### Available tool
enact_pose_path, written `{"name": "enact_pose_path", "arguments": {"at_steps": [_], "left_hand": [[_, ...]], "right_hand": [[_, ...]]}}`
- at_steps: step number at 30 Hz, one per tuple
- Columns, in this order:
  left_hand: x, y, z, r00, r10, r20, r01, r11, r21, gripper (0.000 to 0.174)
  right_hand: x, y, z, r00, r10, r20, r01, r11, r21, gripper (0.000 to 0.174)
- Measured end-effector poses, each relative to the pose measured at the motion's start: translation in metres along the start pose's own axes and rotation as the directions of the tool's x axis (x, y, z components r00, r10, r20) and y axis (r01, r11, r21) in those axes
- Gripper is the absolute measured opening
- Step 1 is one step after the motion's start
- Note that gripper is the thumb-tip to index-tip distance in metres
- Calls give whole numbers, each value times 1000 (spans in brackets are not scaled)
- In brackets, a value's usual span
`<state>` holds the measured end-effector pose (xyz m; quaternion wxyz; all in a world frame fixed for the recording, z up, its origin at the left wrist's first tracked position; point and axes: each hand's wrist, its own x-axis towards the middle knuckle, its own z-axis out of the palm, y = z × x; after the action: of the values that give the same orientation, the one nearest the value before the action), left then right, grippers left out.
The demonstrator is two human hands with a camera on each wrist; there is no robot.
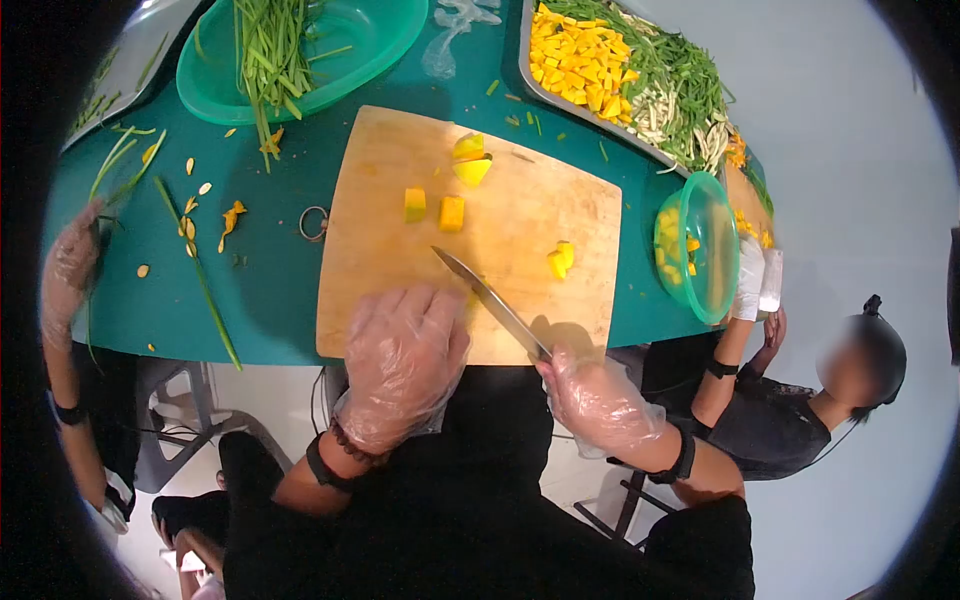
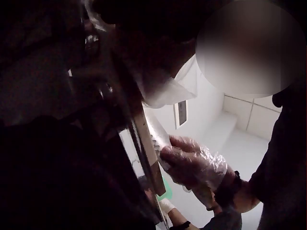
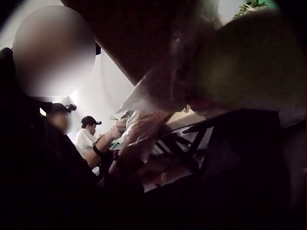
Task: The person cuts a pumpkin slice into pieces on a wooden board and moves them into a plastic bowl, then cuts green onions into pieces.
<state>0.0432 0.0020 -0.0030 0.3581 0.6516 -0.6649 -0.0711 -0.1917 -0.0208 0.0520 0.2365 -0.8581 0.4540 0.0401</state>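
Knife [image 1: 490, 300], stiff and sharp-edged, is probably safest gripped by its handle, which the right hand [image 1: 600, 405] clasps; the left hand [image 1: 405, 360] lies flat on the cutting board [image 1: 380, 200].

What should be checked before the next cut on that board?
1. Right hand grips the knife by its handle: ok.
2. Left hand clear of the blade: cannot tell, the blade runs close beside its fingers.
3. Piece to cut held steady: cannot tell, the left hand would hide it.
4. Board lies flat on the table: ok.
5. Cut pieces out of the blade's way: ok, they lie farther up the board.
6. Both hands gloved: ok.
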Motion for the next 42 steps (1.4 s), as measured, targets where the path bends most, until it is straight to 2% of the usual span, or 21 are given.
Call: {"name": "enact_pose_path", "arguments": {"at_steps": [1, 3, 6, 9, 12, 15, 19, 22, 26, 29, 32, 34, 35, 38, 41, 42], "left_hand": [[-1, -1, 2, 1000, -8, -28, 8, 1000, 3, 20], [-4, -6, 3, 997, -32, -74, 31, 999, -12, 21], [-11, -11, 2, 991, -68, -115, 64, 997, -42, 23], [-11, -9, 3, 991, -73, -114, 70, 997, -32, 24], [-11, -6, 1, 992, -100, -76, 98, 995, -35, 25], [-13, -8, 3, 990, -118, -75, 117, 993, -21, 24], [-12, -7, 0, 991, -97, -94, 94, 995, -36, 24], [-11, -6, 2, 991, -69, -117, 67, 998, -23, 24], [-10, -4, 0, 997, -69, -40, 70, 997, 34, 27], [-5, 0, -4, 995, 65, 71, -72, 994, 88, 31], [1, 19, 5, 974, 144, 175, -148, 989, 9, 34], [1, 22, 11, 985, 133, 113, -132, 991, -11, 36], [0, 22, 15, 988, 128, 81, -127, 992, -23, 37], [-15, 15, 25, 993, -33, -112, 25, 997, -77, 40], [-19, 10, 25, 985, -99, -143, 75, 984, -165, 41], [-18, 11, 24, 986, -74, -148, 50, 986, -160, 41]], "right_hand": [[6, -5, -3, 1000, 23, 18, -23, 1000, 10, 19], [14, -24, -21, 998, 9, 62, 0, 989, -146, 19], [12, -17, -11, 999, -49, 13, 50, 988, -145, 19], [11, -24, -16, 996, 46, 72, -32, 982, -185, 19], [8, -18, -12, 997, 31, -65, -37, 995, -95, 20], [-1, -16, -3, 973, 185, -137, -186, 983, 4, 20], [-12, -14, 3, 946, 124, -300, -126, 992, 14, 19], [-20, -26, -8, 925, 286, -250, -309, 949, -59, 24], [-29, -15, -10, 947, 196, -256, -244, 954, -171, 24], [-30, -14, -7, 937, 178, -301, -235, 959, -162, 23], [-28, -12, -1, 926, 139, -351, -189, 976, -111, 23], [-26, -10, 3, 915, 91, -393, -144, 983, -109, 24], [-26, -13, 1, 917, 123, -380, -161, 984, -71, 23], [-31, -23, -6, 924, 218, -314, -212, 976, 54, 23], [-38, -23, -11, 946, 279, -166, -255, 955, 152, 23], [-38, -25, -12, 953, 287, -92, -271, 950, 154, 23]]}}
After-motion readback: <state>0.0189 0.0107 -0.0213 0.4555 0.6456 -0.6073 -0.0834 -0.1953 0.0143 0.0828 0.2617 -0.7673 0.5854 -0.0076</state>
